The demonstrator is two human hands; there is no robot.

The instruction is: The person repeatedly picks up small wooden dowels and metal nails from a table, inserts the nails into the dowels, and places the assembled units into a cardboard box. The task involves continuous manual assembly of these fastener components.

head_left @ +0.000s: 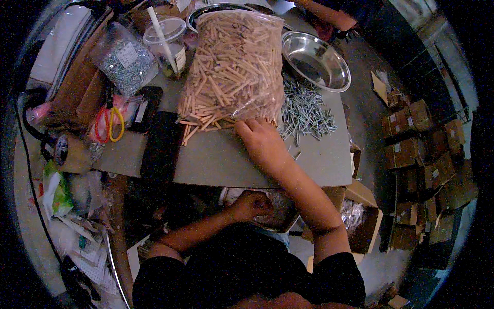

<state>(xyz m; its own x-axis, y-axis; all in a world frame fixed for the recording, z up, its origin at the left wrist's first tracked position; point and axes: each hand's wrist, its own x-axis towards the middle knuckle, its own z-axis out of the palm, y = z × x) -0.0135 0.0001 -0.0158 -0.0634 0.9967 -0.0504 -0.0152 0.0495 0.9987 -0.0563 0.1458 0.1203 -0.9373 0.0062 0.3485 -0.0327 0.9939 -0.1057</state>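
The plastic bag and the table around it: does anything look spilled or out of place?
Possibly: tan sticks lie loose outside the plastic bag, as if spilled; metal pieces lie heaped on the table, not in any container.

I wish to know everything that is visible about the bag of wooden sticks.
The bag is transparent, wrinkled and plastic-looking, with dark marks near its far end. Full of short, pale, wooden-looking sticks, it lies bulging on the grey table. Its near end appears open, some sticks poking out. The right hand is at this near edge; whether it touches plastic or only sticks is unclear. Loose metal fasteners lie beside it on the right.
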